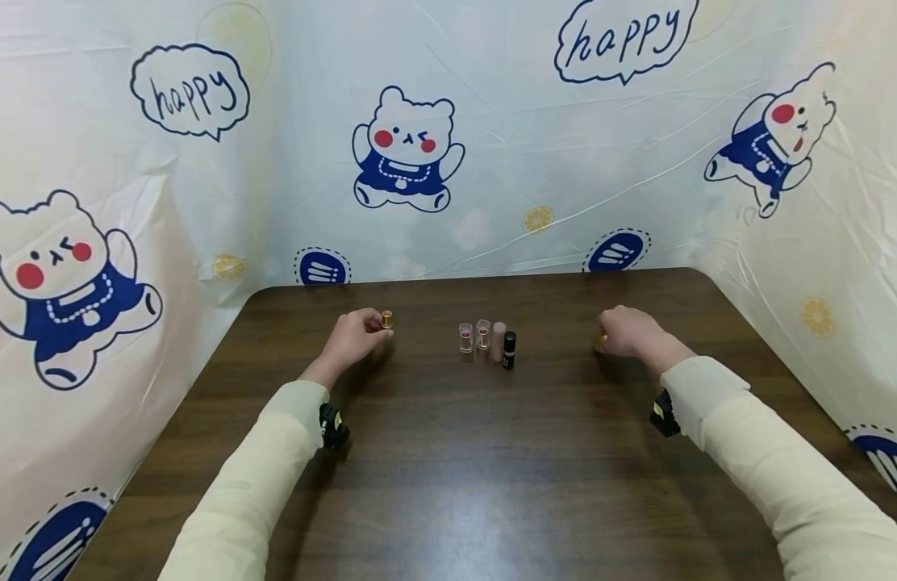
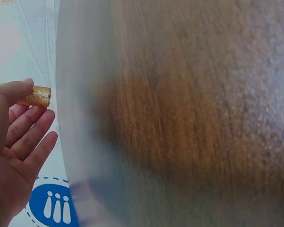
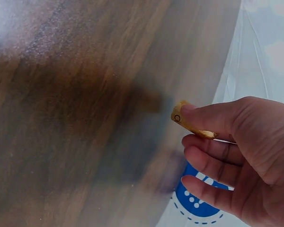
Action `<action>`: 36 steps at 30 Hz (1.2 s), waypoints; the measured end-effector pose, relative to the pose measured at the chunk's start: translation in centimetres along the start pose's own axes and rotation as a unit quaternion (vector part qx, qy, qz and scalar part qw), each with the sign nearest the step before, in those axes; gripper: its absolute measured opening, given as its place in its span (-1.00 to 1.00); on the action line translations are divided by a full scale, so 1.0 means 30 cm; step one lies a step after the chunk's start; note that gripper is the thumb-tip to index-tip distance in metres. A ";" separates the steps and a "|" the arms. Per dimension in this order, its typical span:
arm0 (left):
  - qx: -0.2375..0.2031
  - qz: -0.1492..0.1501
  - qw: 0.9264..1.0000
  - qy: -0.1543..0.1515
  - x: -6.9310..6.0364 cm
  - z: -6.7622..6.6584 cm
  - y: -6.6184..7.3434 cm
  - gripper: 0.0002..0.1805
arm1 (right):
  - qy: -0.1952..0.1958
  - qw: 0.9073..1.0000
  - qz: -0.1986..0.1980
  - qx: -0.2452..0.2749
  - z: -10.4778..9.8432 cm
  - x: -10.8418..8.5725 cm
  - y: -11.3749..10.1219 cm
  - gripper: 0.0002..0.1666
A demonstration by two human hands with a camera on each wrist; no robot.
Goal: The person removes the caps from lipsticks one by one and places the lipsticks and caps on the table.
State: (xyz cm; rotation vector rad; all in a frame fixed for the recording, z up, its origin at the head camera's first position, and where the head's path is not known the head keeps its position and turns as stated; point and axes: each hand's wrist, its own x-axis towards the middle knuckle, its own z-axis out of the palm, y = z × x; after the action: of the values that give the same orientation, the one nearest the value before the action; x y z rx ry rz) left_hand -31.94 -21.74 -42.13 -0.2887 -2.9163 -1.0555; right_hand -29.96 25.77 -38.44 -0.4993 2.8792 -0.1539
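My left hand (image 1: 352, 337) pinches a gold lipstick tube (image 1: 386, 319) between thumb and fingers at the table's far left. In the left wrist view the thumb presses on the patterned gold lipstick tube (image 2: 39, 96), its end sticking out past the fingers. At the far right my right hand (image 1: 630, 331) pinches another gold lipstick tube (image 3: 177, 117), mostly covered by the thumb in the right wrist view. Between the hands stand two clear lipsticks, one (image 1: 466, 338) and another (image 1: 483, 334), plus a pinkish tube (image 1: 498, 342) and a black tube (image 1: 510, 350).
The dark wooden table (image 1: 448, 452) has a glossy surface. A printed curtain (image 1: 492, 161) with bears and lettering hangs around its back and sides. A black wrist camera (image 1: 335, 426) sits on the left sleeve, another (image 1: 665, 415) on the right.
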 end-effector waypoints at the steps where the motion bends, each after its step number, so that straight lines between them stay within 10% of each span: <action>1: 0.000 0.000 1.000 0.000 0.001 0.001 0.000 -0.76 | 0.000 1.000 -0.002 -0.001 0.002 0.001 0.001 -0.89; 22: -0.009 0.006 1.000 0.002 0.017 0.017 0.007 -0.76 | -0.007 1.000 -0.001 -0.018 0.043 0.016 0.003 -0.96; 36: -0.005 0.006 1.000 0.005 0.030 0.027 -0.006 -0.76 | 0.024 1.000 -0.011 -0.007 0.015 0.020 -0.019 -0.57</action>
State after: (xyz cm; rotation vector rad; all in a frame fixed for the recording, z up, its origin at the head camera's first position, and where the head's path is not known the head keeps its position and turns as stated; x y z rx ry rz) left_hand -32.84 -21.23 -42.79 -0.2988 -2.8977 -1.0663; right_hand -30.23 25.00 -38.90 -0.5387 2.9249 -0.1517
